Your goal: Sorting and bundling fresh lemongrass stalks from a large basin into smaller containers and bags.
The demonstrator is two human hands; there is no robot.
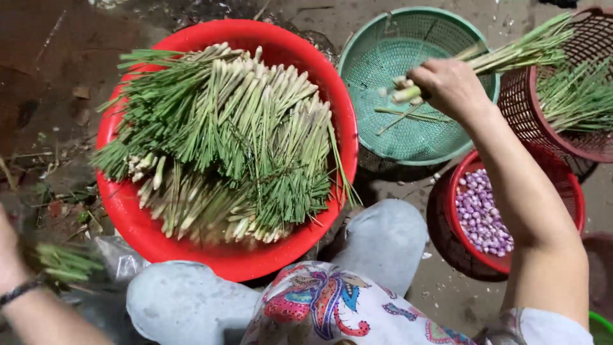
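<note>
1. While the right arm stretches out from the near right corner toward the far side, the right hand [451,86] hangs over the green basket [373,48] with its back turned up and its fingers closed around a small bunch of lemongrass stalks [511,54].
2. Pale cut ends of that bunch stick out on the left of the fist, and the green tops run up and to the right, across the basket rim toward the dark red basket [520,108].
3. At the near left edge, the left hand [7,252] shows only in part (a dark band sits at the wrist); a blurred tuft of green trimmings [64,262] lies just beside it, and I cannot tell whether the fingers grip it or are open.
4. Both hands are well apart, with the big red basin [128,217] between them.
5. Piled high in that basin is a heap of trimmed lemongrass [230,134], white ends and green ends crossing in layers.
6. Inside the green basket lie a couple of loose stalks [412,116].
7. More lemongrass fills the dark red basket at the far right.
8. Under the right forearm sits a red bowl [575,198] of small purple shallots [480,214].
9. Near the bottom, the knees in grey trousers [383,239] press against the basin.
</note>
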